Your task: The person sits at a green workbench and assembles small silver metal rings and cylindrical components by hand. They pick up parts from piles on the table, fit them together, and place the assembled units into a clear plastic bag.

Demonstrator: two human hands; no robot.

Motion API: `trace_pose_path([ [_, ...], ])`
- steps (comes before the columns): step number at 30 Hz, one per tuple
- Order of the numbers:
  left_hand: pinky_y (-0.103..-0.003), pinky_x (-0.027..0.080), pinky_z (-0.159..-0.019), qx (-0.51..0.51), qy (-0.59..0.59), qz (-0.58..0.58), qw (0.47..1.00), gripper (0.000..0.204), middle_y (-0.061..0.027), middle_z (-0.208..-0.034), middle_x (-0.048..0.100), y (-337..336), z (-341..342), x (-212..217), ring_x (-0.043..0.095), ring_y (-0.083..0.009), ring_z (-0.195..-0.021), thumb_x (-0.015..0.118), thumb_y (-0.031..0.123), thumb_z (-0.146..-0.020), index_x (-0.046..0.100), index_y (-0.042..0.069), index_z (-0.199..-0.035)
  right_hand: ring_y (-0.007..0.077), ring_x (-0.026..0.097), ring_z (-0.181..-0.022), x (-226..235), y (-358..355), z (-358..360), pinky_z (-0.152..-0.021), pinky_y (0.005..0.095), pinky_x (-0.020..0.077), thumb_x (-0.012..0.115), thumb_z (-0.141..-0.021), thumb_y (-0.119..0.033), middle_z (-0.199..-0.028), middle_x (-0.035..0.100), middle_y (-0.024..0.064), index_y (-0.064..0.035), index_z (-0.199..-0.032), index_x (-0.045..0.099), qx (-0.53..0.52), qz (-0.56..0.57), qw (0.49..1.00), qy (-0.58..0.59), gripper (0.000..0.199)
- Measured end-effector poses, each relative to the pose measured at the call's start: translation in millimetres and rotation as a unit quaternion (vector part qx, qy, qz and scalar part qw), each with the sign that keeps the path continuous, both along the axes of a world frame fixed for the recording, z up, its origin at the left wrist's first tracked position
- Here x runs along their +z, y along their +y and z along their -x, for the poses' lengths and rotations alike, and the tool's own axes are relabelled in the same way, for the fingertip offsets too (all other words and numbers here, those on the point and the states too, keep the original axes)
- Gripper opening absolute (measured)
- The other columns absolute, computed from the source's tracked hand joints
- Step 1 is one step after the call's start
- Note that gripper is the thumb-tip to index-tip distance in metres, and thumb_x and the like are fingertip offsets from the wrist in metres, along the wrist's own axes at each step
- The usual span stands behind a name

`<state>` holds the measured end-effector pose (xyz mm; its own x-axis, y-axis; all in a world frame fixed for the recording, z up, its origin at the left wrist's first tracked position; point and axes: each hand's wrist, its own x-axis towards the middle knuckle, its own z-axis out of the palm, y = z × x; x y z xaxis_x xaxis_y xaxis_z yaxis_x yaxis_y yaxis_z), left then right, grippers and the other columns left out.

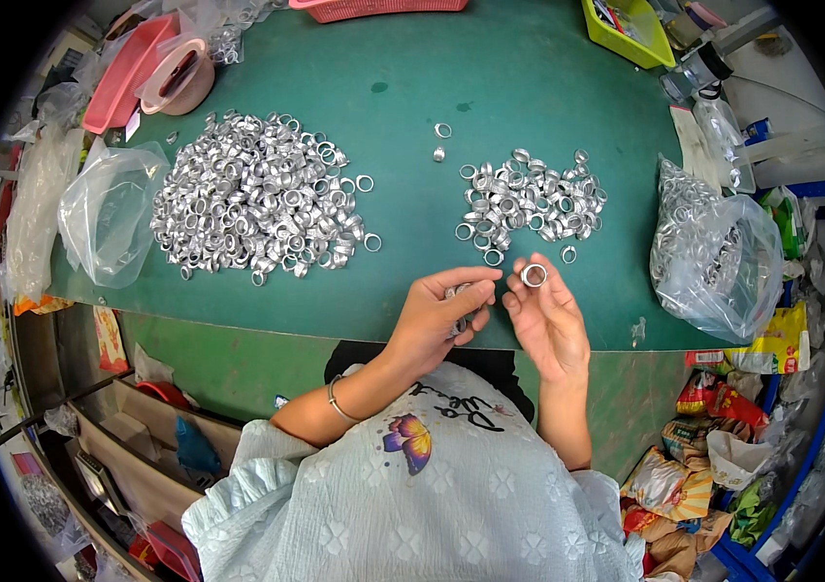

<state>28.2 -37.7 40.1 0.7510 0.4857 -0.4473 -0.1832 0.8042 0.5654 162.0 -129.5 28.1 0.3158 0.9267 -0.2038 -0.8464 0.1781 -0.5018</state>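
Rings (525, 281) held, desk's near edge (335, 328)
One pinched in right hand (553, 325), several clasped in left hand (438, 315); room between piles (247, 199).

One silvery metal ring (533, 275) shows its round opening, held in the right hand's grip (554, 325). Similar bunched rings (458, 327), partly hidden, fill the left hand's grip (441, 308). On the desk (403, 209) lie a large heap of rings (247, 199), left, and a smaller heap (540, 199), right.
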Motion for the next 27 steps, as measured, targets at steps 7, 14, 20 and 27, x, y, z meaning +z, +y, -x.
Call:
trace_pose_path([
  [7,-0.017,0.032,-0.037,0.037,-0.023,-0.113,0.993,0.023,-0.0017,-0.073,0.056,-4,-2,7,0.048,-0.0050,-0.053,0.063,0.005,-0.081,0.060,0.000,-0.103,0.0169,0.051,-0.098,3,-2,13,-0.085,0.0302,0.0406,0.054,-0.086,-0.006,-0.115,0.054,0.0129,-0.0033,-0.113,0.051,0.001,-0.021,0.999,-0.041,0.027],
  [14,-0.017,0.034,-0.037,0.036,-0.006,-0.150,0.988,0.024,-0.0010,-0.075,0.055,-7,-4,12,0.049,-0.0047,-0.053,0.064,0.004,-0.080,0.059,0.000,-0.103,0.0187,0.055,-0.098,8,-5,23,-0.085,0.0316,0.0420,0.054,-0.081,0.006,-0.114,0.056,0.0153,-0.0002,-0.111,0.051,-0.061,0.017,0.975,-0.214,0.031],
  [20,-0.017,0.035,-0.039,-0.019,0.022,-0.119,0.992,0.025,-0.0022,-0.077,0.056,-7,3,12,0.050,-0.0055,-0.056,0.065,0.005,-0.080,0.059,-0.003,-0.102,0.0247,0.058,-0.085,25,-1,30,-0.070,0.0313,0.0477,0.058,-0.071,0.016,-0.097,0.064,0.0152,0.0049,-0.111,0.051,-0.205,0.034,0.644,-0.736,0.042],
  [27,-0.017,0.029,-0.039,-0.083,-0.076,-0.046,0.993,0.031,-0.0021,-0.081,0.055,2,6,15,0.047,-0.0053,-0.057,0.059,0.015,-0.086,0.057,-0.001,-0.113,0.0232,0.057,-0.085,29,-4,30,-0.072,0.0296,0.0451,0.058,-0.071,0.015,-0.101,0.062,0.0175,0.0048,-0.114,0.049,-0.194,0.013,0.774,-0.603,0.045],
])
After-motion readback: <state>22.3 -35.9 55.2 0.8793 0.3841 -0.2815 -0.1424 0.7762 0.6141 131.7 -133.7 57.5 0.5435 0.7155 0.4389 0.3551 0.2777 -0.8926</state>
